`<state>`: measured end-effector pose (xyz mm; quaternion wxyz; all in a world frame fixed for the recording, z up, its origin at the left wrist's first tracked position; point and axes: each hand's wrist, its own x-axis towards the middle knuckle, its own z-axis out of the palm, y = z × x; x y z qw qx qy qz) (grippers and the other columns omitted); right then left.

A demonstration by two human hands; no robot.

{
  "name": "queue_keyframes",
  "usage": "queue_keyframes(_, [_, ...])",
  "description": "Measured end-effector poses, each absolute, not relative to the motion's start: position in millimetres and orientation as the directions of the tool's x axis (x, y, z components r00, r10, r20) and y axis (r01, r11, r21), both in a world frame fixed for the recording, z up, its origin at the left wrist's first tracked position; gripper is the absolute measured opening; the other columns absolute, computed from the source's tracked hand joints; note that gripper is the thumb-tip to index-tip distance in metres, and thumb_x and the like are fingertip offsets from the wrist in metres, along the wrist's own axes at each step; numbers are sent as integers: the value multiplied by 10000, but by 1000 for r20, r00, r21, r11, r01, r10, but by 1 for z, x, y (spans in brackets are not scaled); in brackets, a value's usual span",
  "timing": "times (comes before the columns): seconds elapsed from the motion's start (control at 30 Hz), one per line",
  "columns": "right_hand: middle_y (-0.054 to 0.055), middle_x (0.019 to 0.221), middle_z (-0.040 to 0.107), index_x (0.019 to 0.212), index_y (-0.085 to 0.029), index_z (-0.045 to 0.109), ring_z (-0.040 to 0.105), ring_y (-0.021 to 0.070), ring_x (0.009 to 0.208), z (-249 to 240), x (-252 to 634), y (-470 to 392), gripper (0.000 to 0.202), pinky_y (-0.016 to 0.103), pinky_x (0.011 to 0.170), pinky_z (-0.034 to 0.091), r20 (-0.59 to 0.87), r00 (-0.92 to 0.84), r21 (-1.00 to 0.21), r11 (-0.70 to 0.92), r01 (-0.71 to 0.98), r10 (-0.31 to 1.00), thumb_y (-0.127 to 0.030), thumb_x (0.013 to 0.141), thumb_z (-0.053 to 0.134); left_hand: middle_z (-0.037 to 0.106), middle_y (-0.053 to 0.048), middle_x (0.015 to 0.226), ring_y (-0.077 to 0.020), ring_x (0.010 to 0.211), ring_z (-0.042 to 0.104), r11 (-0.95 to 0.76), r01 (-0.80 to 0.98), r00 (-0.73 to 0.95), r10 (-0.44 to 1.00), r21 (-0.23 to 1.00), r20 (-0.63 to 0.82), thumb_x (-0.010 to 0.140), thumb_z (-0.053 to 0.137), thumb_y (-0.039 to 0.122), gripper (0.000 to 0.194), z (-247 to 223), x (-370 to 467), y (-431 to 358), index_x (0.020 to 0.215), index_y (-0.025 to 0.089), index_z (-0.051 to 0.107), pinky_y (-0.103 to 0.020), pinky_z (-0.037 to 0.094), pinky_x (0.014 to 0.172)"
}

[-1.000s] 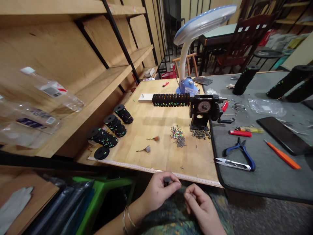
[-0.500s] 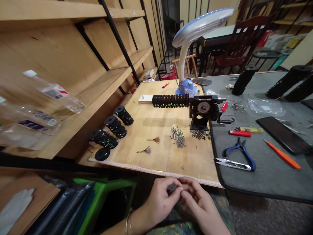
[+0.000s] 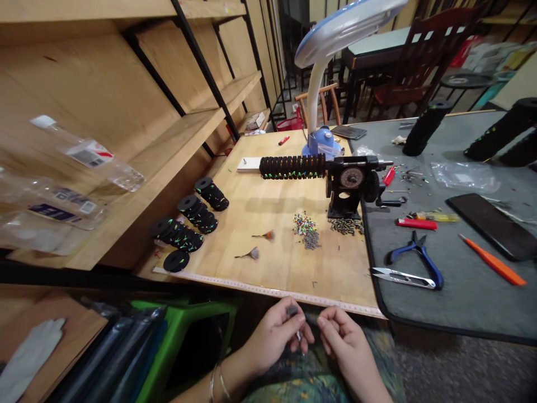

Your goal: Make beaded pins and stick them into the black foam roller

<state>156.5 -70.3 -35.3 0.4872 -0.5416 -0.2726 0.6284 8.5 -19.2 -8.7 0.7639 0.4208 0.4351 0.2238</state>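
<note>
Below the table's front edge, my left hand [image 3: 277,334] is closed around a small dark grey piece [image 3: 292,309], with something thin and pale showing beneath its fingers. A short gap to the right, my right hand [image 3: 344,339] has thumb and fingertips pinched together; whatever they hold is too small to make out. On the wooden table [image 3: 235,218] beyond lie two small feathery tufts, one grey [image 3: 253,253] and one orange [image 3: 269,235]. Coloured beads [image 3: 304,223] and small grey metal pieces [image 3: 311,240] lie in a pile farther right.
A black cranked device [image 3: 348,182] holds a wound black roll [image 3: 292,167]. A lamp [image 3: 321,140] stands behind it. Black spools [image 3: 204,221] line the left side. Scissors [image 3: 405,278], pliers [image 3: 419,254] and an orange tool [image 3: 493,260] lie on the grey mat [image 3: 461,302].
My hands have moved apart, leaving a gap between their fingertips. The left fingers have shifted around the dark piece, and a thin pale thing now shows below them. The view has shifted slightly.
</note>
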Motion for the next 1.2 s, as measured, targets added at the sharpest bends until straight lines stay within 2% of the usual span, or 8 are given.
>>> queue_keyframes(0.2, [-64,430,505,680,-180,529,351,60,383,-37,154,-71,491,188,408,247,-422,14,-845,-387,-369,907,-642,688,696,681,-56,656,-81,444,550,543,80,542,680,836,-494,723,732,446,373,-8,9,-21,677,141,522,-181,277,413])
queue_keyframes(0.43, [-56,425,512,703,-156,595,452,86,395,-39,157,-68,469,198,421,308,-394,-12,-862,-373,-343,919,-610,694,710,677,-54,660,-51,414,497,544,165,625,587,822,-514,736,720,416,334,-12,10,-20,692,94,645,-170,272,396])
queue_keyframes(0.67, [-49,441,511,718,-152,615,485,105,412,-40,159,-69,458,213,435,321,-378,-8,-897,-368,-246,926,-606,726,672,649,-30,620,-52,407,471,476,230,640,583,849,-500,758,682,380,290,-13,13,-16,684,109,614,-172,312,397])
queue_keyframes(0.87, [-47,479,512,717,-160,587,455,95,411,-42,158,-68,469,214,434,304,-377,25,-908,-364,-207,926,-625,728,649,619,-10,612,-52,414,459,476,237,628,590,847,-507,751,681,421,321,-11,16,-18,697,137,542,-172,307,398])
queue_keyframes(1.03, [-55,476,488,696,-163,576,369,78,419,-38,157,-68,511,213,431,264,-401,59,-898,-379,-222,914,-668,689,654,586,13,632,-57,450,471,466,172,568,673,868,-474,789,641,495,369,-10,15,-20,767,162,485,-181,329,437])
queue_keyframes(1.2, [-73,439,439,669,-171,563,340,78,414,-39,160,-71,521,216,433,242,-423,79,-895,-402,-193,903,-686,680,644,560,25,604,-64,444,450,439,190,507,723,878,-470,791,632,487,355,-11,14,-19,761,165,485,-197,333,449])
